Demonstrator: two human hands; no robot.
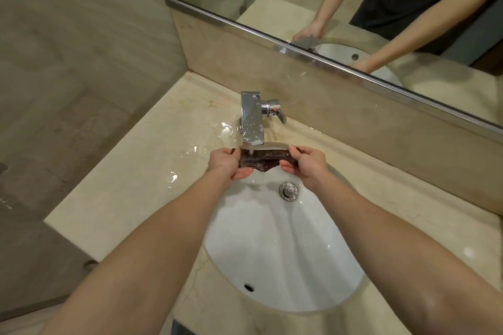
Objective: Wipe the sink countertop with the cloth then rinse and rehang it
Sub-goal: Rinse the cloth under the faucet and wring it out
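Beige marble countertop (128, 198), glossy w/ wet patches left of the faucet (252, 119). White oval sink (285, 253) below the faucet, round chrome drain (288, 191). Dark brown cloth (261, 160), wet, stretched flat directly under the faucet spout, long axis left-right. Left hand (226, 164) & right hand (306, 164) each pinch one end tight.

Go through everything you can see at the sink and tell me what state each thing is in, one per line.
Cloth: brown, wet, stretched between both hands under the tap.
Left hand: gripping the cloth's left end.
Right hand: gripping the cloth's right end.
Tap: running, water falling onto the cloth.
Drain plug: cannot tell whether it is shut.
Sink: wet, not filled.
Countertop: wet, puddles near the tap.
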